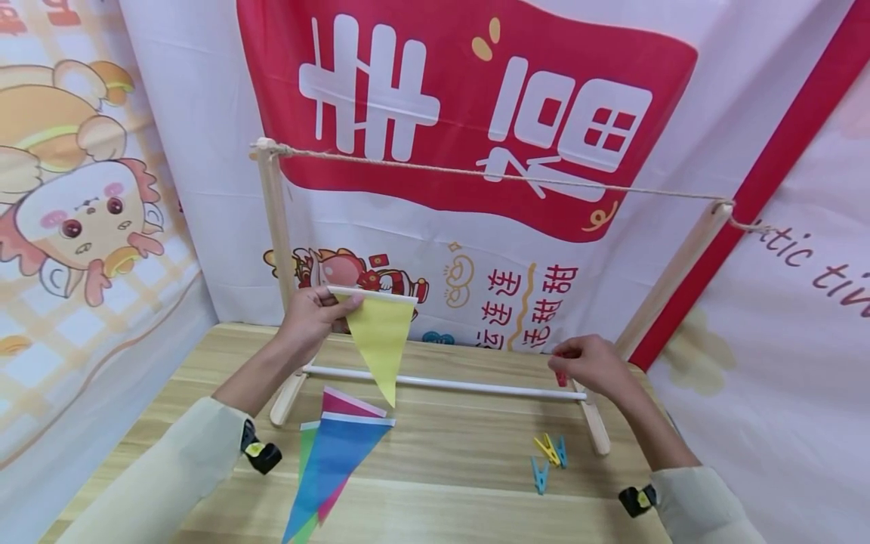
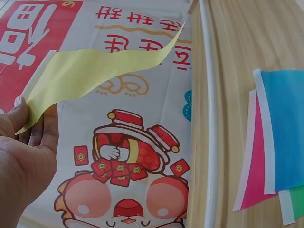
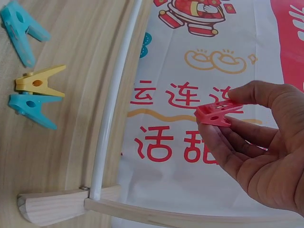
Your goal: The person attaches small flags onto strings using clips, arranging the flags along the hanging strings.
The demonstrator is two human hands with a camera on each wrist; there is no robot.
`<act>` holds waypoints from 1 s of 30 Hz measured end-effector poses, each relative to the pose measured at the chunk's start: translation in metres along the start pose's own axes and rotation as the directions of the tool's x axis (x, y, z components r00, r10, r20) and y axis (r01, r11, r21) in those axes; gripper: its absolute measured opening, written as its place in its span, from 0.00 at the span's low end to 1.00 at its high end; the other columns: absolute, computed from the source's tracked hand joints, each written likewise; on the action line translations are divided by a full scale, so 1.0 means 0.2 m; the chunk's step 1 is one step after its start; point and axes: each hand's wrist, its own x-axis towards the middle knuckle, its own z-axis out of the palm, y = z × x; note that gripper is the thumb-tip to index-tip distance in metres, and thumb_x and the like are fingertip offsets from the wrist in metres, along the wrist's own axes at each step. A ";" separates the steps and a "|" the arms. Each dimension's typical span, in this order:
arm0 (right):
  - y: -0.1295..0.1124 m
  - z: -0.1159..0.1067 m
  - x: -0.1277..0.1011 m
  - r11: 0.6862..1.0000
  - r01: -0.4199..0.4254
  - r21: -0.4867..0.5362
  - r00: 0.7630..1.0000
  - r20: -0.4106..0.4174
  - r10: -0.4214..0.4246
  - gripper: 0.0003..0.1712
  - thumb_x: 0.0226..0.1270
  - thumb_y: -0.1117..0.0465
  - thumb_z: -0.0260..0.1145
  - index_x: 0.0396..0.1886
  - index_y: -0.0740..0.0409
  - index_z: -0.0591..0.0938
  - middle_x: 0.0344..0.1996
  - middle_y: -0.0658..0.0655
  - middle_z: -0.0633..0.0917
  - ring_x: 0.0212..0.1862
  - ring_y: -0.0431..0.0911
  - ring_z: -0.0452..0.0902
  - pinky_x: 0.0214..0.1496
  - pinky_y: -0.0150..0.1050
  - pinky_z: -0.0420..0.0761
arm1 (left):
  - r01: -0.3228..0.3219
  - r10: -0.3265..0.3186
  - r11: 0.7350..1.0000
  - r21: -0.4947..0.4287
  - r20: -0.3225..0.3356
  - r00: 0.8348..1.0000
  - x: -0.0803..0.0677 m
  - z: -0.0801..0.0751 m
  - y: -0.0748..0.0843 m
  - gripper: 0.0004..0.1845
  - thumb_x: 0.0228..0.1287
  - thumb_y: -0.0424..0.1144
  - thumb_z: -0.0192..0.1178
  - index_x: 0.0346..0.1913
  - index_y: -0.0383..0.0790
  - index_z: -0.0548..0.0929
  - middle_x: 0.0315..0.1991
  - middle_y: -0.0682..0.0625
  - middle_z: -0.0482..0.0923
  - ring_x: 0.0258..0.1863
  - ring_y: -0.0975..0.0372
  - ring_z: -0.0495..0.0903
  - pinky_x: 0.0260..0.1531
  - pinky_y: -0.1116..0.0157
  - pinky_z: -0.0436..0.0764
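Your left hand (image 1: 309,317) pinches the yellow pennant (image 1: 381,336) by the left end of its white top band, thumb over fingers, so the flag hangs point down in the air above the table, over the white crossbar (image 1: 442,384) of the wooden frame (image 1: 275,219). Held by that one corner, the triangle falls free and its band stays nearly level, well below the twine (image 1: 503,175) strung between the tops of the two uprights. In the left wrist view the paper curls away from your fingertips (image 2: 21,107), so the grip takes only the edge of the band. Your right hand (image 1: 591,366) is closed around a red clothespin (image 3: 217,113), pinched between thumb and forefinger by its rear arms, jaws pointing away from your palm; it sits low beside the frame's right upright, near the far right corner of the table (image 1: 448,476). On the wood near your right forearm, toward the right edge, lie the spare pegs: a yellow clothespin (image 1: 546,449) touching a blue clothespin (image 1: 560,450), and another blue clothespin (image 1: 539,476) just beside them. Nearer the front edge, left of centre, the remaining pennants (image 1: 333,472) lie stacked, blue on top of pink and green, points toward you.
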 end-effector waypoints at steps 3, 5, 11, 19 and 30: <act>-0.01 0.00 0.00 1.000 -0.028 0.003 1.000 0.004 0.028 0.22 0.71 0.48 0.77 0.52 0.61 0.95 0.41 0.58 0.95 0.41 0.49 0.85 0.45 0.40 0.88 | -0.002 0.002 1.000 0.008 -0.003 1.000 0.01 0.00 0.02 0.05 0.80 0.36 0.72 0.52 0.41 0.92 0.39 0.58 0.96 0.38 0.64 0.96 0.43 0.64 0.96; -0.02 -0.01 0.01 0.999 -0.032 0.009 0.999 0.012 0.032 0.22 0.71 0.48 0.77 0.52 0.61 0.95 0.41 0.58 0.95 0.42 0.49 0.85 0.45 0.40 0.88 | -0.006 0.006 1.000 0.021 -0.002 1.000 0.01 0.00 0.04 0.04 0.80 0.36 0.72 0.51 0.41 0.92 0.38 0.58 0.96 0.36 0.64 0.96 0.40 0.65 0.95; -0.03 -0.02 0.02 0.999 0.053 0.008 0.999 -0.002 -0.053 0.21 0.72 0.51 0.80 0.52 0.63 0.93 0.41 0.59 0.94 0.40 0.48 0.84 0.43 0.40 0.85 | -0.026 0.026 1.000 0.007 -0.004 1.000 0.01 -0.01 0.08 0.02 0.81 0.36 0.71 0.48 0.47 0.93 0.38 0.59 0.96 0.35 0.65 0.95 0.35 0.69 0.93; -0.06 -0.04 0.03 0.996 0.084 0.007 0.996 0.011 -0.084 0.18 0.78 0.56 0.77 0.57 0.65 0.92 0.42 0.59 0.94 0.39 0.48 0.83 0.45 0.39 0.85 | -0.050 0.050 0.999 0.000 -0.017 0.999 0.03 -0.02 0.12 0.04 0.78 0.41 0.74 0.49 0.47 0.94 0.41 0.59 0.96 0.39 0.65 0.95 0.36 0.70 0.93; -0.10 -0.03 0.05 0.996 0.081 0.028 0.997 -0.012 -0.080 0.21 0.82 0.59 0.73 0.64 0.70 0.88 0.48 0.65 0.94 0.43 0.50 0.86 0.48 0.44 0.90 | -0.037 0.037 0.999 0.006 -0.045 0.998 0.04 -0.01 0.17 0.14 0.77 0.43 0.75 0.57 0.40 0.91 0.43 0.60 0.96 0.41 0.65 0.95 0.46 0.69 0.94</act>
